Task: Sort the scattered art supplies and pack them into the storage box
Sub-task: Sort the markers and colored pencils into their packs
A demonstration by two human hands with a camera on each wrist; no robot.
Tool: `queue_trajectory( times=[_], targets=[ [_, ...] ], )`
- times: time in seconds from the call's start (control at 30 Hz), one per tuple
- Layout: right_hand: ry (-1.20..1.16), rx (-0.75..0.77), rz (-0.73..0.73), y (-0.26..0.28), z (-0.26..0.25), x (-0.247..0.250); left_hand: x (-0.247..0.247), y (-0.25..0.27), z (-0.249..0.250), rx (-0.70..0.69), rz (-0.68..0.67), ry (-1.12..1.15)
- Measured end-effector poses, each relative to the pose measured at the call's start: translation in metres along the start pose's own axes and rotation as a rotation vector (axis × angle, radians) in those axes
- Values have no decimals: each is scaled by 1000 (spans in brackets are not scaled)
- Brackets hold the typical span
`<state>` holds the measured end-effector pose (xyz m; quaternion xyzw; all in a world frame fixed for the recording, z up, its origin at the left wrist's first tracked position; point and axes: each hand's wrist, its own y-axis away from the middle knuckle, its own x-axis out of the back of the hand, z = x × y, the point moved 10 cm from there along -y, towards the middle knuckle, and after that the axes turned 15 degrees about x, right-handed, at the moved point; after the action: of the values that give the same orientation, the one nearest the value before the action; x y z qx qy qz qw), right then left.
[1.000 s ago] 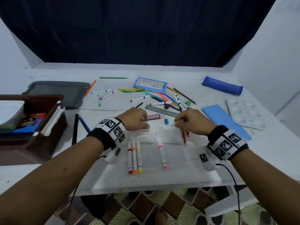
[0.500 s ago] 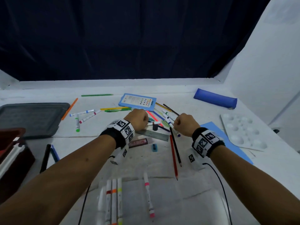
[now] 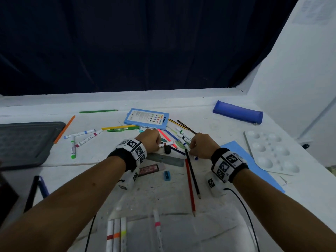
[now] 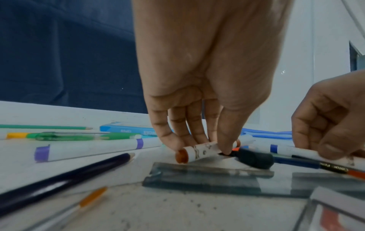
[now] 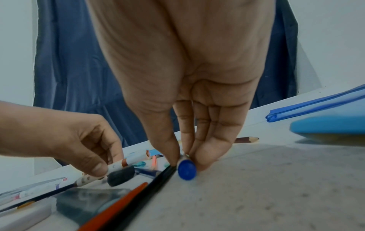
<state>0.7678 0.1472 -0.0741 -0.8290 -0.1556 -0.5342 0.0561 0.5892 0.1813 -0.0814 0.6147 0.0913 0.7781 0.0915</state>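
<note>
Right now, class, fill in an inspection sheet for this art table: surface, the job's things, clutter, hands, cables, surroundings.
Surface: white table, speckled and marked.
Job's things: brown-capped marker pinched by the left hand; blue-capped marker pinched by the right hand; four markers lined up near the front edge; storage box not clearly in view.
Clutter: red pencil and black pencil side by side, ruler, blue sharpener, blue crayon box, loose pens.
Hands: both low over the central pile, fingers down.
Cables: black wire from the right wristband.
Surroundings: dark curtain, blue pouch, white palette, grey lid.
</note>
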Motion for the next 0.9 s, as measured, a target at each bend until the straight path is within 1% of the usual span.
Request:
queue_trajectory(
  times=[0.1, 0.2, 0.27, 0.33, 0.43, 0.5, 0.53, 0.6, 0.67, 0.8, 0.9],
  targets=[
    [-12, -11, 32, 5, -3, 10, 13, 10, 0, -22, 30, 70],
    [-41, 7, 117, 17, -11, 23, 31, 28, -6, -41, 56, 227],
    [-76, 36, 160, 28, -20, 27, 36, 44, -12, -65, 25, 388],
    [-126, 64, 165, 41, -31, 24, 37, 63, -18, -88, -16, 493],
    [-169, 105, 146, 61, -51, 14, 34, 91, -27, -103, -75, 578],
    [-166, 132, 140, 78, -68, 6, 28, 112, -32, -101, -116, 569],
    [-170, 141, 135, 88, -75, 1, 24, 122, -34, -90, -144, 575],
    [-216, 136, 119, 107, -88, -11, 13, 145, -39, -55, -226, 665],
    [-247, 126, 93, 126, -99, -25, 3, 165, -45, -19, -273, 747],
    [-336, 84, 48, 161, -112, -53, -23, 195, -62, 54, -306, 726],
    [-333, 51, 42, 184, -116, -71, -39, 210, -79, 123, -271, 679]
  ],
)
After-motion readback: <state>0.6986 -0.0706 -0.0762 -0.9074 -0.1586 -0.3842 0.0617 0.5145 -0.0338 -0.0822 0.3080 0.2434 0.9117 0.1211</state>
